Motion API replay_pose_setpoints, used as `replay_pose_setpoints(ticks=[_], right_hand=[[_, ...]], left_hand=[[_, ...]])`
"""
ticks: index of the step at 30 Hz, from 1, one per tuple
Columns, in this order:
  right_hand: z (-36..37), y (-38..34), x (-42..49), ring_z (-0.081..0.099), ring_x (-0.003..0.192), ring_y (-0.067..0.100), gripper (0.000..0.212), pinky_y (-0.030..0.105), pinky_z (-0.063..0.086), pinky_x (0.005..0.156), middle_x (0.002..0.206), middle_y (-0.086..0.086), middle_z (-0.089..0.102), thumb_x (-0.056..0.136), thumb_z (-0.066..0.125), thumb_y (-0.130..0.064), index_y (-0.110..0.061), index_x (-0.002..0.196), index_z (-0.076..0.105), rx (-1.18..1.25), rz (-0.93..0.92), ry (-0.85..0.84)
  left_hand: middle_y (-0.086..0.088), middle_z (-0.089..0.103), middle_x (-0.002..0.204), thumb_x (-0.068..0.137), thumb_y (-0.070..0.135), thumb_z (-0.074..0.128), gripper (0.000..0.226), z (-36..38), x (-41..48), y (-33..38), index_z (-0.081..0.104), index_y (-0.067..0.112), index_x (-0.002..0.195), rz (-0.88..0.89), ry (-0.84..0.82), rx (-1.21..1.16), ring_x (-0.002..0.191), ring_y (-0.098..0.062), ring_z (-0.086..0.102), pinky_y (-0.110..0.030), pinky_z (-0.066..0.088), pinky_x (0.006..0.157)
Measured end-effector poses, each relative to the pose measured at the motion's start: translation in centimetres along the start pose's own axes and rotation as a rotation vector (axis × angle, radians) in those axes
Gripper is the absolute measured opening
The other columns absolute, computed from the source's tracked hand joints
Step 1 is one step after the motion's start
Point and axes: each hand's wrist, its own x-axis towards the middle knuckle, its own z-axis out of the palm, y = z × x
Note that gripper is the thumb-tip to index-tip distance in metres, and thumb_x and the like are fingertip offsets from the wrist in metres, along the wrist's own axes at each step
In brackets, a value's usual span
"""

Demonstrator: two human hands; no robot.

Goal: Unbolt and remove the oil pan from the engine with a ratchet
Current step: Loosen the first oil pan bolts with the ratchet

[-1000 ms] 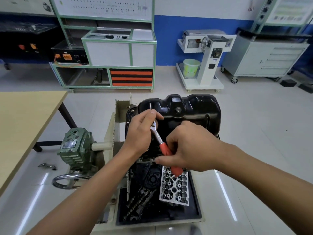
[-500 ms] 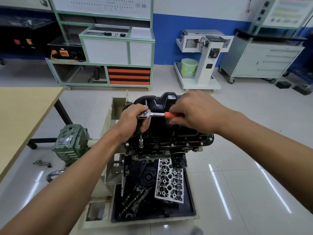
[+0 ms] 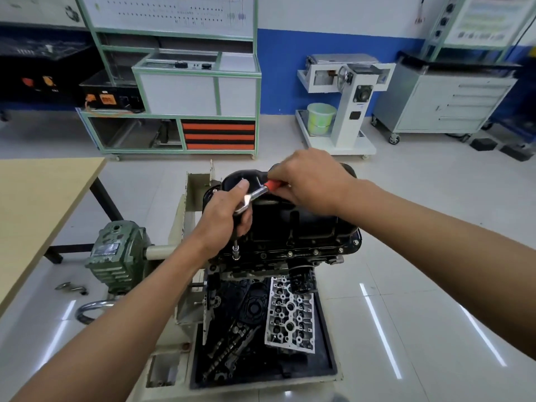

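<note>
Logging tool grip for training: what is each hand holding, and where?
One ratchet: the right hand grips its red handle, and the left hand wraps its head and the top of the extension.

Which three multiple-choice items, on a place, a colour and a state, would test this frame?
1. Where is the socket? A on the table; B on an oil pan flange bolt; C in the tray.
2. The handle of the ratchet is: A blue; B green; C red.
3. The right hand: A grips the ratchet handle; B hangs open; C rests on the table.
Answers: B, it stands in the flange's bolt row; C, red shows beside the hand; A, it curls round the handle.
</note>
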Motion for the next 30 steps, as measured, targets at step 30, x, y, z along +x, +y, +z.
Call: replay_pose_setpoints(ticks=[30], right_hand=[[0.5,-1.0,2.9,0.059,0.106,0.024,0.02,0.042,0.049,0.077,0.116,-0.007,0.065,0.096,0.049,-0.016,-0.019,0.11,0.064,0.089,0.021,0.0]], left_hand=[[-0.007,0.044,0.045,0.088,0.062,0.044,0.062,-0.3,0.4,0.8,0.048,0.013,0.049,-0.017,-0.101,-0.135,0.045,-0.022,0.042,-0.026,0.04,0.053]])
